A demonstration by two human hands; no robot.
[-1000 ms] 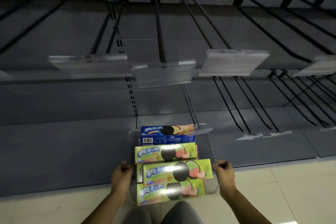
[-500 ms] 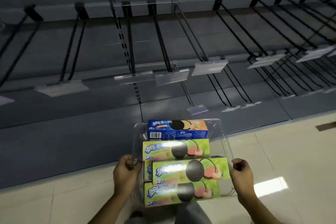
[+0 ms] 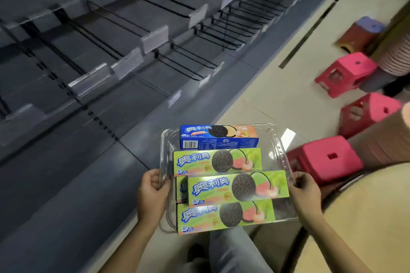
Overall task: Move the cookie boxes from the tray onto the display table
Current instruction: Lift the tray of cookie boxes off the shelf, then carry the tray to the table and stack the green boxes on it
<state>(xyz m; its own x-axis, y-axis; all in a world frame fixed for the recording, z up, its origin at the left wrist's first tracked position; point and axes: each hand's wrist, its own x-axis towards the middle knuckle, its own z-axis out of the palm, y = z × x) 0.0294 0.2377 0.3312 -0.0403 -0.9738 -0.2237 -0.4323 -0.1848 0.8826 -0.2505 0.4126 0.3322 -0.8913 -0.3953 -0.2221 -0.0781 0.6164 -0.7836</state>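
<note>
I carry a clear plastic tray [image 3: 280,146] in front of me above the floor. My left hand [image 3: 152,190] grips its left rim and my right hand [image 3: 307,195] grips its right rim. On the tray lie several cookie boxes: a blue box [image 3: 218,137] at the far end, then three green boxes, one behind it [image 3: 216,162], one on top in the middle [image 3: 237,187] and one nearest me [image 3: 224,217]. A pale tan surface [image 3: 366,217] shows at the lower right, partly out of frame.
Dark shelving [image 3: 99,62] with bare black hooks and price-tag holders runs along the left. Three pink plastic stools [image 3: 328,159] stand on the tiled floor to the right, a brown and purple stool [image 3: 359,33] farther off. My legs show below the tray.
The view has swung to the right, away from the shelving toward the aisle; the stools and the tan surface have come into sight. Both hands keep their hold on the tray.
</note>
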